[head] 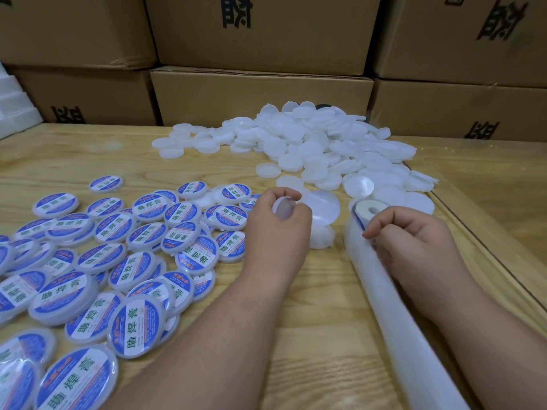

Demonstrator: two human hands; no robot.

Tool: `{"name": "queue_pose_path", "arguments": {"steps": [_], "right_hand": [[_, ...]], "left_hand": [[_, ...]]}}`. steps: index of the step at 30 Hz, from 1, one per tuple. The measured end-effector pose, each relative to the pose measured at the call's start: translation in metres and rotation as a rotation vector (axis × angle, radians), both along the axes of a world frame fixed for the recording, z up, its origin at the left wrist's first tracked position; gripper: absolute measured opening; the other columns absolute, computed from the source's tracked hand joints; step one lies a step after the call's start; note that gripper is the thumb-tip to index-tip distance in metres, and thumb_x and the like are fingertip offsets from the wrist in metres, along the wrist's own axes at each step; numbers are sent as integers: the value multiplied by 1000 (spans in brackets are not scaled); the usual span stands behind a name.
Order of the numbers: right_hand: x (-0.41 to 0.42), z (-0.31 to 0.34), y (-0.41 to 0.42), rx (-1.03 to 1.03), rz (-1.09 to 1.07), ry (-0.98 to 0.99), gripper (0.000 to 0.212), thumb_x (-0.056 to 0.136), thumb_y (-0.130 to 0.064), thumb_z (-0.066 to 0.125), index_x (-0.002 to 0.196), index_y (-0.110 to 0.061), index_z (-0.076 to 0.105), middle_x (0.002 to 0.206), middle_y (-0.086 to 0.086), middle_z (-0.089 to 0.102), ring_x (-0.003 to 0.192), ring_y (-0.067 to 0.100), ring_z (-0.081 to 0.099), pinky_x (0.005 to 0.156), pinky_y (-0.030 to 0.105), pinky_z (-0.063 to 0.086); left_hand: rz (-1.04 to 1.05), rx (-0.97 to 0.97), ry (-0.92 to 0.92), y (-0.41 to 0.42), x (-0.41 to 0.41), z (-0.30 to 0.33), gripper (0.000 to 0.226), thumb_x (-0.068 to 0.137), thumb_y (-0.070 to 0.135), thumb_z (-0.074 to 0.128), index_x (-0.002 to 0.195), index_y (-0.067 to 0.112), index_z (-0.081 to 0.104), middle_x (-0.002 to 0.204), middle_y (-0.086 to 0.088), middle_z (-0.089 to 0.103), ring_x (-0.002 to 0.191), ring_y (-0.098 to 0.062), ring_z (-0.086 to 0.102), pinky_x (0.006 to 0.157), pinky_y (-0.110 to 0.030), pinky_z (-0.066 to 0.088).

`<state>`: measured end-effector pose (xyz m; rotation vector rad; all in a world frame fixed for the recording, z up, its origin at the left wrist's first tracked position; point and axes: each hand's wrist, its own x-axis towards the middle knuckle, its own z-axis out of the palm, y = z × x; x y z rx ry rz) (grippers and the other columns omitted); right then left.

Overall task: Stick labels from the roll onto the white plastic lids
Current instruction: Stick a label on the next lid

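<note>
I see bare tabletop [310, 335] between my arms; cardboard boxes [260, 93] wall the far edge. My left hand [278, 229] grips a blank lid [283, 209]; my right hand [414, 241] pinches at the label roll [368, 210].

A light wooden surface [310, 335] with visible grain fills the foreground. Stacked brown cardboard boxes [260, 96], printed with large black characters, form a wall directly behind it. White foam blocks [16, 108] stand at far left. Lighting is even.
</note>
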<state>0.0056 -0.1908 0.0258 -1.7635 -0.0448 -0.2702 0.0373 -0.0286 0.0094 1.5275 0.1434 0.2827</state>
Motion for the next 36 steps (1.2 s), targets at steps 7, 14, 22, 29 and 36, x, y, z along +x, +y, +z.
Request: {"name": "queue_pose_path", "arguments": {"steps": [7,14,22,29,36], "right_hand": [[2,-5,4,-153,-16,-229,40,89,4,66,79,-34,71,81,-4,65,60,5,52,56,12,42],[4,-7,3,-292,-71,-257,38,84,0,71,80,-38,70,81,-10,55,60,11,51,58,5,38],[4,-6,3,-134,-105,-250,27,85,-7,74,79,-32,72,73,-7,62,53,11,52,52,18,44],[5,-1,-2,272,23,-44,9,80,-20,67,77,-27,73,57,-2,54,43,10,41,40,22,34],[11,2,-11,572,285,283,25,76,-23,66,99,-16,66,59,-1,39,42,9,22,37,17,20]], "left_hand": [[-74,16,0,-2,-6,4,23,67,26,56,83,39,66,58,17,58,50,-11,51,40,-16,37],[-145,64,-13,-2,-6,1,21,66,30,56,83,36,67,61,16,61,56,-11,53,49,-21,42],[-303,-135,-165,2,-7,2,32,85,33,39,92,16,64,75,-5,67,60,-19,48,58,-23,43],[-238,-107,-46,5,1,-1,34,84,29,64,116,41,62,103,14,68,90,-8,63,71,-26,48],[-178,49,-70,6,2,-8,10,89,30,75,100,32,75,96,18,76,88,1,71,72,-16,53]]}}
